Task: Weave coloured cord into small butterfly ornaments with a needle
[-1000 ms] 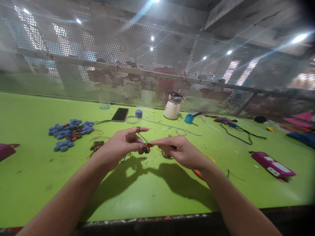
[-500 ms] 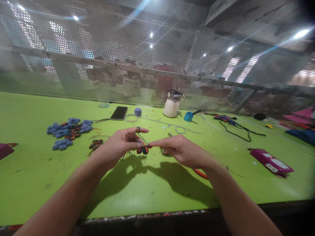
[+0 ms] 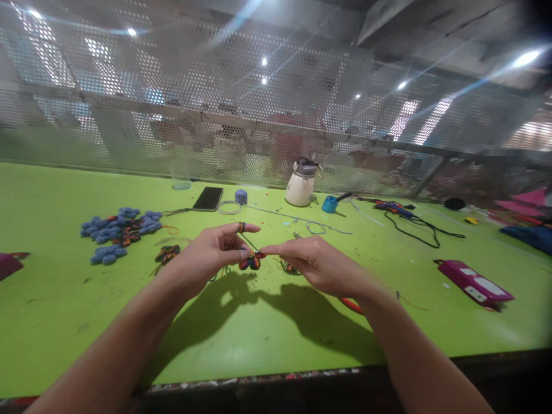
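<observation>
Near the middle of the table, my left hand (image 3: 209,250) pinches a small crocheted flower (image 3: 250,263) in dark, red and orange yarn. A dark strand (image 3: 249,242) runs from a wrap around its raised index finger down to the flower. My right hand (image 3: 321,261) is closed on a crochet hook (image 3: 297,235), whose grey back end shows above the knuckles. Its front end meets the flower's top edge by my right index fingertip; the middle is hidden by the fingers. Below and behind the right fingers lies a tangle of multicoloured yarn (image 3: 288,267).
Blue and multicoloured crocheted flowers (image 3: 103,229) lie at left, beside another dark flower (image 3: 167,253). Farther back are a phone (image 3: 208,199), blue yarn ball (image 3: 241,196), white jug (image 3: 301,187) and blue pot (image 3: 330,203). A glue gun (image 3: 394,209) and magenta box (image 3: 474,282) lie right.
Both hands keep nearly the same place and grip. The flower has tilted slightly between the fingers, its petals facing me a little more.
</observation>
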{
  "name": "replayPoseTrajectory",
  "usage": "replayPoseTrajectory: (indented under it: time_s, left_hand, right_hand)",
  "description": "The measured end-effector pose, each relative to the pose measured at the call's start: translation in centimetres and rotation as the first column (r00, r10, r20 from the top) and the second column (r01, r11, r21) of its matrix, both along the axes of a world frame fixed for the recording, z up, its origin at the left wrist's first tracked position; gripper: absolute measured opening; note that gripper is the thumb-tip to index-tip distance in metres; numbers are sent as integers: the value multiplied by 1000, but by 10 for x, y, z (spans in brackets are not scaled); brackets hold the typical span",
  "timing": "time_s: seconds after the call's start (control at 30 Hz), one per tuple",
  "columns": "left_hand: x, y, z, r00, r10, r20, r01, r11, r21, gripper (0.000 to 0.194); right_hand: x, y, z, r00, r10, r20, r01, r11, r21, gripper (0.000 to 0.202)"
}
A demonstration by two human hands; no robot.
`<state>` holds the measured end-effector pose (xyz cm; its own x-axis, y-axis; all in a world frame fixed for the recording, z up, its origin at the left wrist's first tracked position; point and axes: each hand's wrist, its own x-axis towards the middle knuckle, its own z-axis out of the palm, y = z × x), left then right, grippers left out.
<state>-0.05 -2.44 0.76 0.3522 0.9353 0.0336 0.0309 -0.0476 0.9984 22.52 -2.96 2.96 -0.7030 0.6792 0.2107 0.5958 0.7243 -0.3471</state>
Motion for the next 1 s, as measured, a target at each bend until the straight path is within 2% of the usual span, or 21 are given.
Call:
replayPoseTrajectory:
  time_s: [0.17, 0.43, 0.73, 1.0]
  left_hand:
    - [2, -1, 2, 1000, -1, 23, 1, 1000, 3, 61]
    - [3, -1, 2, 998, 4, 59, -3, 1000, -4, 61]
    - [7, -4, 5, 994, -6, 106, 8, 1000, -17, 68]
    - [5, -5, 6, 990, -12, 141, 15, 1000, -21, 67]
  right_hand:
    - [2, 1, -3, 998, -10, -69, 11, 1000, 4, 49]
    - [1, 1, -5, 990, -16, -142, 15, 1000, -10, 42]
    - [0, 2, -7, 982, 28, -188, -27, 1000, 5, 47]
    - [-2, 5, -14, 969, 37, -243, -49, 998, -42, 62]
